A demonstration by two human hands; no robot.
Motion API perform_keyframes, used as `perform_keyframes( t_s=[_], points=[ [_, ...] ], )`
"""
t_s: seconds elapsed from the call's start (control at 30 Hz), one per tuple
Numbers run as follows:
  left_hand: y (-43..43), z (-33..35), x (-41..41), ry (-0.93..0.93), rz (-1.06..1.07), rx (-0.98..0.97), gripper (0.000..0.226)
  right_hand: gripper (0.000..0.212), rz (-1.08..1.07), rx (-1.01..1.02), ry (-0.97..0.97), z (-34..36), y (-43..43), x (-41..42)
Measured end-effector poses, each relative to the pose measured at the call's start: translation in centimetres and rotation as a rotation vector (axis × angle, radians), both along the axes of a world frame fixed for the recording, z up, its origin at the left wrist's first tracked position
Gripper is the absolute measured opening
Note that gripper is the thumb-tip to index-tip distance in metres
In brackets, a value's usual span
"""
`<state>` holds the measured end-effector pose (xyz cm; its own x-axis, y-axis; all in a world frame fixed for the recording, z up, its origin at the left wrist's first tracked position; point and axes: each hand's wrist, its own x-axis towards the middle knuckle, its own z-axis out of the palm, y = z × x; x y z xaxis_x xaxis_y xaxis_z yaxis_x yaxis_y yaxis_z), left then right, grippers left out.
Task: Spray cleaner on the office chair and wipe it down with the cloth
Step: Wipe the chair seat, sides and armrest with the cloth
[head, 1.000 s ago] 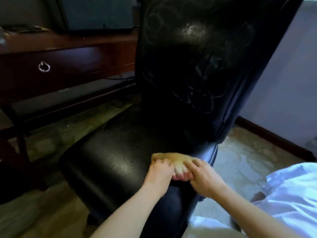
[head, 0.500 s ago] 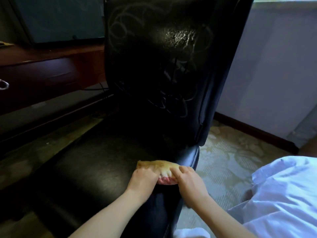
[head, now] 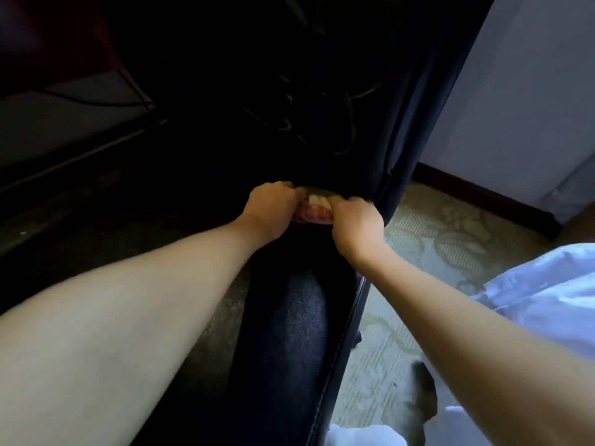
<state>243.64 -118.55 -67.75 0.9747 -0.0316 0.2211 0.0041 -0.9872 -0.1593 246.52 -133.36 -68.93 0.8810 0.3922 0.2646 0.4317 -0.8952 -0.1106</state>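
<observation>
Both hands [head: 273, 207] now pushing cloth [head: 315, 210] deeper into chair [head: 289, 333] crease

Both hands grip a bunched cloth [head: 315, 210] at the crease where the black office chair [head: 289, 333] seat meets its backrest. The left hand [head: 273, 207] and right hand [head: 355, 222] flank it, fingers curled. Patterned carpet [head: 434, 226] lies to the right.

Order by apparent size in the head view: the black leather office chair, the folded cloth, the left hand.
1. Black leather office chair, largest.
2. Left hand.
3. Folded cloth, smallest; mostly hidden by the hands.
</observation>
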Motion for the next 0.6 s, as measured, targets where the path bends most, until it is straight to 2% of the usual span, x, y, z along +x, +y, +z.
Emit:
perform_keyframes(
  t_s=[0.17,0.3,0.5,0.6],
  points=[
    [0.3,-0.3,0.7,-0.034,-0.019,-0.035,0.045,0.039,-0.033,-0.048,-0.022,-0.9,0.4,0.3],
    [0.3,-0.2,-0.5,0.015,-0.084,-0.128,0.043,0.043,0.037,-0.017,0.072,0.2,-1.2,-1.3],
    [0.6,-1.3,-7.5,0.112,-0.172,-0.218,0.044,0.053,0.073,-0.037,0.195,1.3,-1.9,-8.1],
    [0.7,-1.6,-12.3,0.163,-0.177,-0.276,0.046,0.046,0.105,-0.070,0.308,2.5,-2.0,-12.4]
  ],
)
